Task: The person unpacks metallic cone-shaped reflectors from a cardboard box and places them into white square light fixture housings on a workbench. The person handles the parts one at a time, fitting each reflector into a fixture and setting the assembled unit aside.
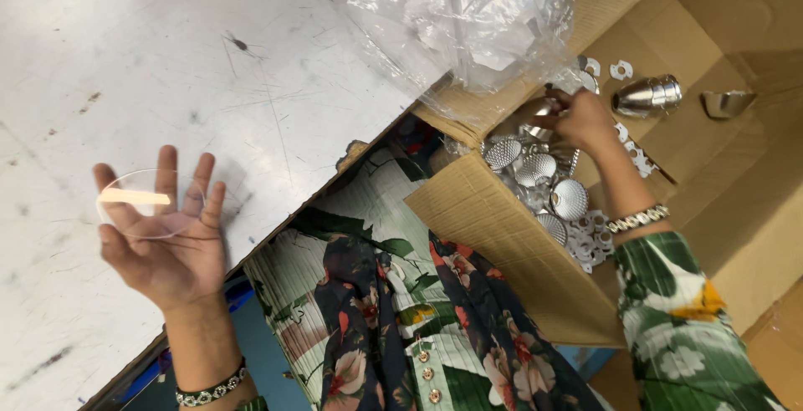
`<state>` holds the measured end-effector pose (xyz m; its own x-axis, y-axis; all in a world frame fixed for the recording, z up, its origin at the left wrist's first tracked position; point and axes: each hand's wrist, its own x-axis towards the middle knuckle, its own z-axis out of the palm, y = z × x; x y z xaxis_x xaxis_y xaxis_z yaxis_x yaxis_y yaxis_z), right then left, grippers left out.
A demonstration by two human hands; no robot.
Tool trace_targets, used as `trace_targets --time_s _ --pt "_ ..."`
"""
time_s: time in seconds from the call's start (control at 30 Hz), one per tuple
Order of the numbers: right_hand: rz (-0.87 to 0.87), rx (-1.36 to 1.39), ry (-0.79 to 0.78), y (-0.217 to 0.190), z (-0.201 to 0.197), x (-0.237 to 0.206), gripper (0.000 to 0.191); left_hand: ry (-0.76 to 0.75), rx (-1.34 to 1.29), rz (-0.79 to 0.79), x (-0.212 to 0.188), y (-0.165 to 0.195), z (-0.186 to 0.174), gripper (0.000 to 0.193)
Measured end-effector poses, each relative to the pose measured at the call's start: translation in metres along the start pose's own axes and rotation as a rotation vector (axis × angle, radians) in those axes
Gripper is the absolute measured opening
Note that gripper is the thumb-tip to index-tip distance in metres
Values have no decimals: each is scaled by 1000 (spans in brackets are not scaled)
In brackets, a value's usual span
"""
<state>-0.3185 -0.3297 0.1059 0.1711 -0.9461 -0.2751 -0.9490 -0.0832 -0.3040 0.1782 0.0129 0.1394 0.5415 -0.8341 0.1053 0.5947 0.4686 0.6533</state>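
Left hand (167,248), clear round disc (146,203)

Clear disc (144,202), silver reflectors (569,198), brown cardboard box (493,227), green floral sleeve (682,327), scuffed white table (167,60)

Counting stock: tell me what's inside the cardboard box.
The cardboard box holds shiny dimpled metal reflector cups, flat white rings and a larger metal housing. The right hand and plastic bag cover whatever lies beneath.
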Motion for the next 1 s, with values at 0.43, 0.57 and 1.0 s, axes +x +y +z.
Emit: trace_targets --time_s 0.43,0.57,1.0 --pt "-893 905 -279 -113 -95 -118 61 -233 -23 -302 -50 -58 94 88" --pt "-835 1003 -323 -197 -20 -129 59 -249 58 -227 -54 -63 108 88" --pt "-547 1629 -686 -199 40 -117 68 28 223 15 -53 -63 114 66"
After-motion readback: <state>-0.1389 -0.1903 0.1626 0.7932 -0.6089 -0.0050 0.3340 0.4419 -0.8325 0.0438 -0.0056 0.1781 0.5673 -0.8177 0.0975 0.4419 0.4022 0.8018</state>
